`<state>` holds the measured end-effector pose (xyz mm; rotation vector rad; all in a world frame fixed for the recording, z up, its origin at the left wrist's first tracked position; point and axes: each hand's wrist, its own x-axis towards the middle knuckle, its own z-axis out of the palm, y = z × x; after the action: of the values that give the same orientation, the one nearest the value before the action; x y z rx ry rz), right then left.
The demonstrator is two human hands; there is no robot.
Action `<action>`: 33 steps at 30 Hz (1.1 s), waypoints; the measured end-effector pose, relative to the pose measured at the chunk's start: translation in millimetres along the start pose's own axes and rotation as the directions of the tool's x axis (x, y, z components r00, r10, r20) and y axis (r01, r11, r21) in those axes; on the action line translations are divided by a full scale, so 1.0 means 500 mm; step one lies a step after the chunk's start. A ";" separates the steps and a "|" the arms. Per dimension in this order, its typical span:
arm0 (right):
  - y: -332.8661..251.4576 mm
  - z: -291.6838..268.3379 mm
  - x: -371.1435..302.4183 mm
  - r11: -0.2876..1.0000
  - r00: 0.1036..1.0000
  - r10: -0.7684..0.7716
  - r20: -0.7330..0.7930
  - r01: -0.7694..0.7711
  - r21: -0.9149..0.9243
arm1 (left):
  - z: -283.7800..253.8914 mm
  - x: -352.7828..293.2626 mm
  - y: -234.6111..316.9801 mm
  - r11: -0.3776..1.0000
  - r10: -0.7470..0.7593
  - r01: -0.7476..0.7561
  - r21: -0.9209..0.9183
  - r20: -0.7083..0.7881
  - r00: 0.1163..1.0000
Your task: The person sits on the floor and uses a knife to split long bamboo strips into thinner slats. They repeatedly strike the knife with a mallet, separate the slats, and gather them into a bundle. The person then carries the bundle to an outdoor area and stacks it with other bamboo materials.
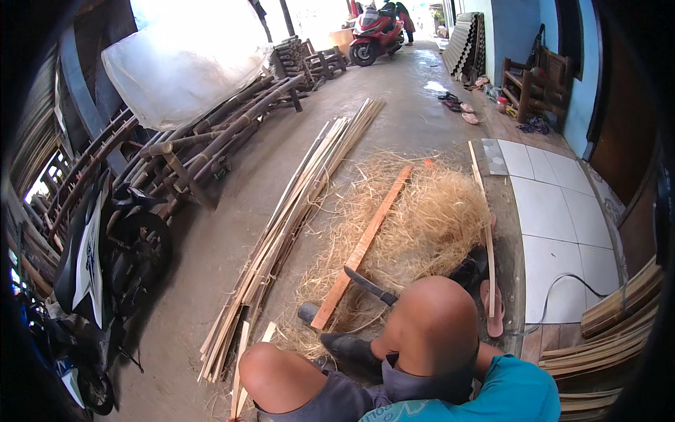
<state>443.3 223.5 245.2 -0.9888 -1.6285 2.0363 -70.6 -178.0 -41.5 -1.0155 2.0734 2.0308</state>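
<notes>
A knife [366, 284] with a dark blade and black handle juts out from behind my raised right knee, its blade over a long reddish-brown wooden board [365, 243]. My right forearm [485, 357] passes behind that knee, so the hand is hidden and its hold on the handle cannot be seen. Beside my left knee, two pale bamboo strips [240, 366] run down to the lower edge. A sliver of my left hand [233, 420] may show there, too little to read its fingers. Curly bamboo shavings [443, 214] are heaped around the board.
A long bundle of split strips [299, 225] lies left of the shavings. One strip [483, 211] leans at right by a pink sandal [493, 309]. More bamboo [605, 352] is stacked at lower right. Motorbikes [105, 260] and a bamboo frame [204, 151] stand left.
</notes>
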 end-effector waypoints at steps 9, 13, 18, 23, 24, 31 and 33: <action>0.098 -0.061 0.130 0.889 0.920 -0.272 -0.281 0.128 -0.440 | 0.022 -0.031 0.132 0.667 0.049 0.158 -0.728 0.255 0.966; 0.174 -0.138 0.171 0.919 0.908 -0.215 -0.359 0.063 -0.390 | 0.092 -0.206 0.249 0.596 0.182 0.285 -0.751 0.472 0.862; 0.209 -0.292 0.198 0.981 0.905 -0.110 -0.412 0.033 -0.189 | 0.110 -0.297 0.245 0.646 0.239 0.357 -0.674 0.623 0.745; 0.102 -0.440 0.199 0.969 0.812 -0.230 -0.536 0.240 -0.053 | 0.183 -0.519 0.267 0.553 0.039 0.393 -0.735 0.494 0.869; 0.064 -0.447 0.197 0.954 0.782 -0.261 -0.566 0.298 -0.029 | 0.192 -0.515 0.247 0.564 0.054 0.407 -0.719 0.524 0.850; -0.120 -0.205 0.235 0.843 0.751 -0.525 -0.401 0.523 -0.125 | 0.264 -0.685 0.279 0.569 0.202 0.515 -0.641 0.716 0.668; -0.114 -0.081 0.258 0.879 0.861 -0.426 -0.278 0.466 0.097 | 0.303 -0.780 0.308 0.589 0.216 0.596 -0.545 0.818 0.534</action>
<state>373.9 352.1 256.9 -0.6918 -1.3780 1.6250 98.9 102.6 260.3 -0.1121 0.4499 2.5350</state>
